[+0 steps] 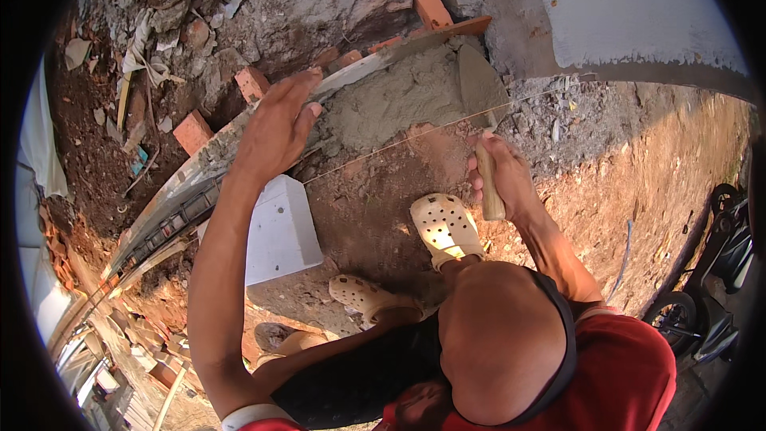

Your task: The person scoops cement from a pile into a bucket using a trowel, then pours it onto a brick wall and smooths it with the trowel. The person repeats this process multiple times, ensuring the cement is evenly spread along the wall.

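Note:
My right hand (504,173) is wrapped round the wooden handle of a trowel (482,88). The trowel's grey blade lies against the right end of a bed of wet mortar (399,94). Along the far side of the mortar runs a long, pale board (363,73) set on edge. My left hand (281,124) grips this board's upper edge, thumb on the mortar side and fingers over the top. A thin string (383,148) stretches above the near edge of the mortar. Close to my left forearm sits a white block (281,233).
Orange bricks (192,132) stand behind the board, before a rubble-strewn bank (319,4). A white-painted wall (638,12) rises at the far right. Scrap wood (152,367) lies at lower left. A motorcycle (702,303) stands right. My feet wear cream clogs (444,226).

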Action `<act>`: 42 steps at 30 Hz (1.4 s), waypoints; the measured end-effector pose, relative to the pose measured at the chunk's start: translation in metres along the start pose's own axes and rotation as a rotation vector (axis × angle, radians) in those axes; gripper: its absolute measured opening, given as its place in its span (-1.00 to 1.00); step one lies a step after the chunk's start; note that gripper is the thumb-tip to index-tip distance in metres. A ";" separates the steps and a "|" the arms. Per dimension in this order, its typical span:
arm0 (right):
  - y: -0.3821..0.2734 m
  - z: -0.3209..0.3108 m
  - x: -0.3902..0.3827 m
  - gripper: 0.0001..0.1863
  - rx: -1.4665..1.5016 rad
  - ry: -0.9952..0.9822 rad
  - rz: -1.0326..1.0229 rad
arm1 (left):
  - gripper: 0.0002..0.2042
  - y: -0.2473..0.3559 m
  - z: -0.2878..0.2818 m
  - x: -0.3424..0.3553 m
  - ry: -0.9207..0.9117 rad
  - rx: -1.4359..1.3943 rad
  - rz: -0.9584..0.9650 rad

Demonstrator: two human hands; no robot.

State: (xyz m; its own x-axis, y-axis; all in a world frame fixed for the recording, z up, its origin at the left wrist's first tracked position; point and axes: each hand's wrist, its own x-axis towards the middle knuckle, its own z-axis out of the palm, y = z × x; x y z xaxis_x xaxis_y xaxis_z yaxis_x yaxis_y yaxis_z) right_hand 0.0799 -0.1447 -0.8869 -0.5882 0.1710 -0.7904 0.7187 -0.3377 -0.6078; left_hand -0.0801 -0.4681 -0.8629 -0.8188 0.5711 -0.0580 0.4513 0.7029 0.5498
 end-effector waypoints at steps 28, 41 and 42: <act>0.017 0.016 0.048 -0.64 1.085 -0.673 0.101 | -0.81 -0.039 0.084 0.062 0.056 0.017 -0.293; 0.036 0.004 0.061 -0.67 1.047 -0.493 0.112 | -0.80 -0.034 0.084 0.064 0.024 0.047 -0.352; 0.033 0.002 0.065 -0.68 1.031 -0.451 0.068 | -0.80 -0.035 0.085 0.065 0.026 0.048 -0.353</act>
State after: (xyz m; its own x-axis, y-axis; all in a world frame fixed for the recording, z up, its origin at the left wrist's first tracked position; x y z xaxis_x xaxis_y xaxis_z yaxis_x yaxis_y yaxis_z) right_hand 0.0650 -0.1467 -0.9581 -0.7897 -0.1562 -0.5933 0.2277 -0.9726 -0.0469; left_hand -0.1188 -0.4193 -0.9562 -0.9358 0.2787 -0.2161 0.1543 0.8746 0.4596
